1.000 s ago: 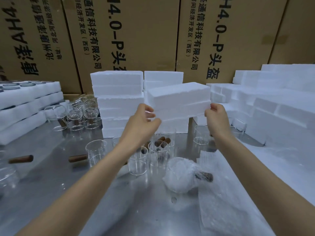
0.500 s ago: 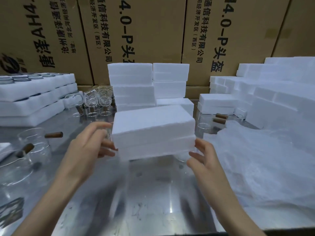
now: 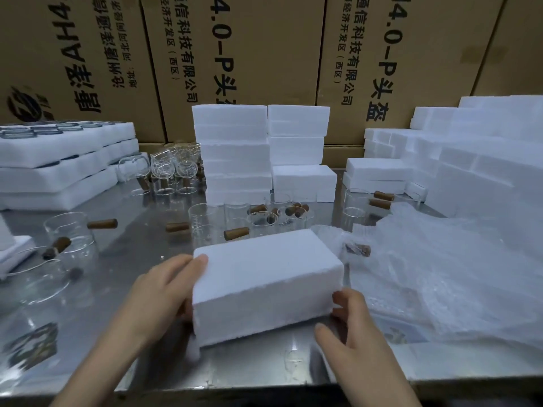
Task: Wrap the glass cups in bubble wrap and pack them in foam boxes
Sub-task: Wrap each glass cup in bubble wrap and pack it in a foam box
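Behind everything stand the brown cardboard cartons (image 3: 235,54) with black print; they close the far side, well behind the white rectangular foam box (image 3: 266,284) that I take as the landmark. The shiny steel worktop (image 3: 141,254) carries all the rest. A second ago you held this foam box up in the air, near the tall stack of white foam boxes (image 3: 235,154); now it sits on the worktop close to the front edge, so I judge the fetching is done and the opening of the box comes next.

To the right of the box lies the loose sheet of clear bubble wrap (image 3: 440,274), almost touching its right end. Just behind the box's right corner lies the glass cup already wrapped in bubble wrap (image 3: 338,245), near enough to reach. Behind the box stand bare clear glass cups with brown wooden handles (image 3: 261,220), apart from it. Far to the left are flat white foam trays (image 3: 58,160).

Your left hand (image 3: 160,298) holds the left end, fingers curled round it and thumb on the top edge. Your right hand (image 3: 349,327) holds the near right corner with curled fingers. Free room is mainly in front of the box and to its left; the front edge is close, so lift the lid upward rather than pulling toward you.
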Available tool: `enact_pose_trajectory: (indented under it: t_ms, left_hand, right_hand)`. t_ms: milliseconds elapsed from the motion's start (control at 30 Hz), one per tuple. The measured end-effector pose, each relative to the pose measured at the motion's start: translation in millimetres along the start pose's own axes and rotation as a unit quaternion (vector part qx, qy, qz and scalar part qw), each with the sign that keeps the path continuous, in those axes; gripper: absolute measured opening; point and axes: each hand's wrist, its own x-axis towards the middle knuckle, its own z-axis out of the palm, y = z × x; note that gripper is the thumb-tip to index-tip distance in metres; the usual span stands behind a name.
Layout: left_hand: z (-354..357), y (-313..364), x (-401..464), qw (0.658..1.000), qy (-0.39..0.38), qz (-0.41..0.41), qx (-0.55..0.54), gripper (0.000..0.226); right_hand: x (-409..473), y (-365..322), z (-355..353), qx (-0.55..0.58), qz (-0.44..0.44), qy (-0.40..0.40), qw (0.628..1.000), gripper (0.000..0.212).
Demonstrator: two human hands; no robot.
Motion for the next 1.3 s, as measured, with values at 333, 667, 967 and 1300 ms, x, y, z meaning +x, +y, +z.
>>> enact_pose_trajectory:
  t_ms: [333, 667, 967, 1300]
  left_hand:
    - [22, -8, 46, 1.000, -0.023, -0.018, -0.010, 0.052]
    - [10, -19, 46, 0.969, -0.213, 0.117, -0.045, 0.107]
    - [12, -2, 75, 0.914, -0.091, 0.051, -0.393, 0.103]
    - [15, -14, 79, 0.784, -0.035, -0.063, -0.617, 0.095]
  right_hand:
    - [37, -1, -8, -0.019, 0.017, 0.004, 1.000, 0.035]
    - [92, 7, -67, -0.255, -0.004, 0.153, 0.955, 0.047]
    - [117, 10, -62, -0.410, -0.029, 0.146, 0.900, 0.037]
    - [108, -43, -67, -0.184, -0.216, 0.184, 0.941, 0.009]
